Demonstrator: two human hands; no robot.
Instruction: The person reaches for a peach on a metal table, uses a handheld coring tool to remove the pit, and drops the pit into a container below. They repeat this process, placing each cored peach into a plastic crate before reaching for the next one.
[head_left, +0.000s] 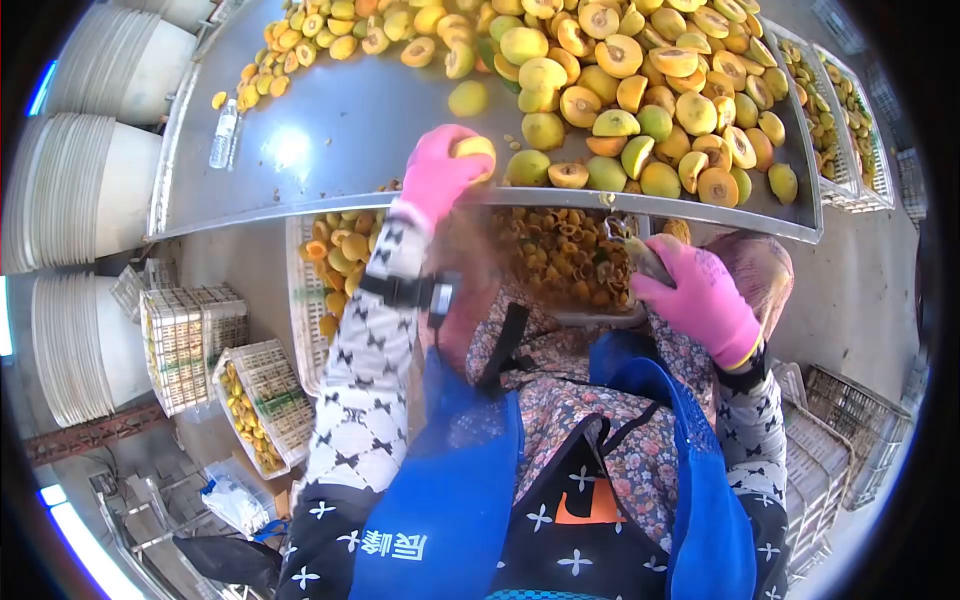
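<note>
My left hand [440, 175], in a pink glove, is closed around a yellow peach piece [474, 150] just above the near rim of the metal table [330, 205]. My right hand [698, 298], also gloved in pink, grips a pitting knife [650, 262] by its handle. Its metal end, which looks like a small loop, points up and left near the table rim. Cut and whole peaches [620, 90] are piled on the table beyond my hands. Between my hands, below the rim, sits a crate of brown pits and scraps [565, 255].
A water bottle [223, 135] lies at the table's left. Under my left forearm stands a crate of peach halves [345, 250]. Stacked white tubs [85, 190] and fruit crates [255, 405] are on the left; more crates [845, 125] stand at the right.
</note>
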